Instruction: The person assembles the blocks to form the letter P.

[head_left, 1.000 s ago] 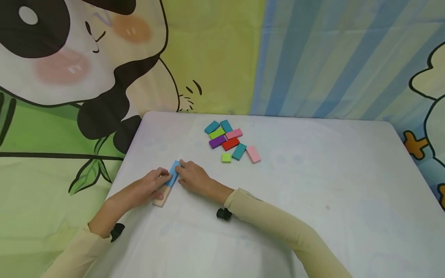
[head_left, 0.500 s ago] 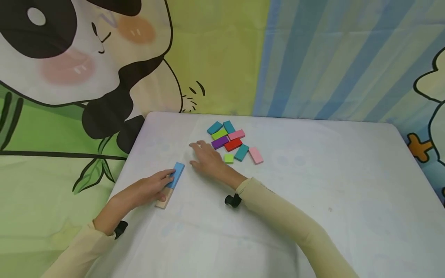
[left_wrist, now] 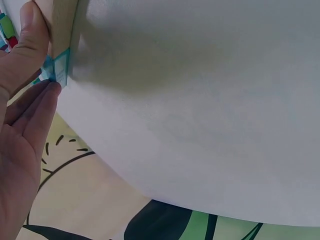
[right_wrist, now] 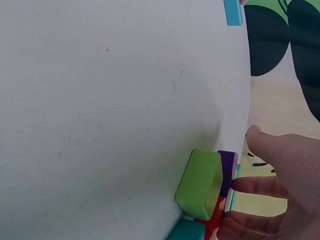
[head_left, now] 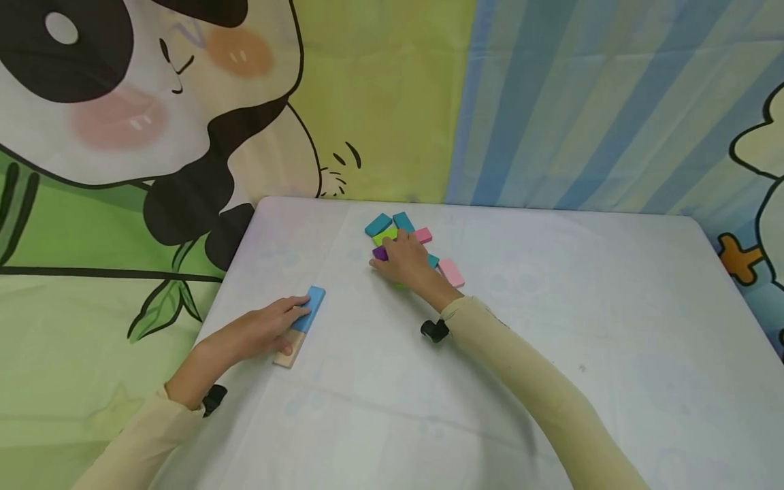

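Note:
My left hand (head_left: 260, 332) rests on a light blue block (head_left: 315, 299) and a bare wooden block (head_left: 284, 361), which lie end to end at the table's left. In the left wrist view, its thumb lies along the wood and its straight fingertips touch the blue block's edge. My right hand (head_left: 407, 264) reaches over the coloured pile, its fingers extended and its thumb apart from them. In the right wrist view, these fingers are by a purple block (right_wrist: 228, 167) and a red block (right_wrist: 215, 217), beside a small green block (right_wrist: 199, 185). Whether they touch is unclear.
A teal block (head_left: 378, 224) and a second teal block (head_left: 403, 221) are at the back of the pile. A pink block (head_left: 451, 272) lies to its right. The white table (head_left: 551, 306) meets a cartoon-printed curtain (head_left: 380, 102) behind.
My right hand has left the light blue block and moved to the right and away, over the coloured pile. My left hand has stayed on the two blocks.

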The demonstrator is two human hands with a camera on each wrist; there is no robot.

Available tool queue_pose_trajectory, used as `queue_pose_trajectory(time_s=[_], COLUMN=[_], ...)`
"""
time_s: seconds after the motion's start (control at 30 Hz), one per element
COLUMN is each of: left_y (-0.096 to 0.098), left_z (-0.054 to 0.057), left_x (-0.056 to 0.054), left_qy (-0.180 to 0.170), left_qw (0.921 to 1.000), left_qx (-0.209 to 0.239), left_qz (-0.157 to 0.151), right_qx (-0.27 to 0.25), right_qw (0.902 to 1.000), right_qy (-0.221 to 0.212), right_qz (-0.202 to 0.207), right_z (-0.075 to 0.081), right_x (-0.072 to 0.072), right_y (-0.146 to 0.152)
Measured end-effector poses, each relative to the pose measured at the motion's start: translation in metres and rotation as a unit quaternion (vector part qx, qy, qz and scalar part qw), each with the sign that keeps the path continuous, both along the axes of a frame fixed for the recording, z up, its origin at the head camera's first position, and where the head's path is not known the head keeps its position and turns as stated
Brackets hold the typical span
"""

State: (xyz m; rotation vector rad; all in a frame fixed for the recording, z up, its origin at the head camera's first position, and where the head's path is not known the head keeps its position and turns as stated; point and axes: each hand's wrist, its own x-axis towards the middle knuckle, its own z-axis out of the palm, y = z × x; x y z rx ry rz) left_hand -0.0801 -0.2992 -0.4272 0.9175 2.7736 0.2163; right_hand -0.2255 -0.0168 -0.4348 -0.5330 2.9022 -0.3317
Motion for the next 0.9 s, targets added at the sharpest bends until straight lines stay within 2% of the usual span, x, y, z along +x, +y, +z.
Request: queue_pose_trajectory(time_s=[0.07, 0.2, 0.27, 0.43, 0.53, 0.67, 0.73, 0.8, 0.9], left_y=[-0.001, -0.003, -0.003, -0.002, -0.001, 0.000, 0.001, 0.001, 0.002], left_z=[-0.001, -0.004, -0.004, -0.001, 0.001, 0.002, 0.002, 0.002, 0.002], left_x=[0.000, 0.000, 0.000, 0.000, -0.001, -0.002, -0.002, -0.003, -0.003], left_qy=[0.018, 0.084, 0.098, 0.063, 0.044, 0.046, 0.047, 0.039, 0.029], left_qw=[0.9997, 0.9943, 0.9923, 0.9968, 0.9982, 0.9979, 0.9978, 0.9984, 0.9990], left_qx=[0.008, 0.026, 0.030, 0.016, 0.004, -0.007, -0.008, -0.008, -0.011], left_qz=[-0.016, -0.061, -0.069, -0.048, -0.040, -0.045, -0.046, -0.041, -0.033], right_qx=[-0.010, -0.004, -0.003, -0.025, -0.017, 0.015, 0.013, -0.003, -0.067], right_qw=[0.9999, 0.9990, 0.9981, 0.9975, 0.9979, 0.9971, 0.9967, 0.9968, 0.9956], right_qy=[0.007, 0.041, 0.057, 0.064, 0.061, 0.072, 0.077, 0.076, 0.045], right_qz=[0.001, 0.015, 0.024, 0.014, 0.009, 0.023, 0.025, 0.026, 0.047], right_z=[-0.003, -0.009, -0.013, -0.015, -0.016, -0.016, -0.016, -0.014, -0.009], right_x=[-0.001, -0.002, -0.002, -0.003, -0.003, -0.003, -0.002, -0.001, 0.002], right_y=[-0.001, -0.003, -0.004, -0.005, -0.005, -0.004, -0.003, -0.002, -0.004])
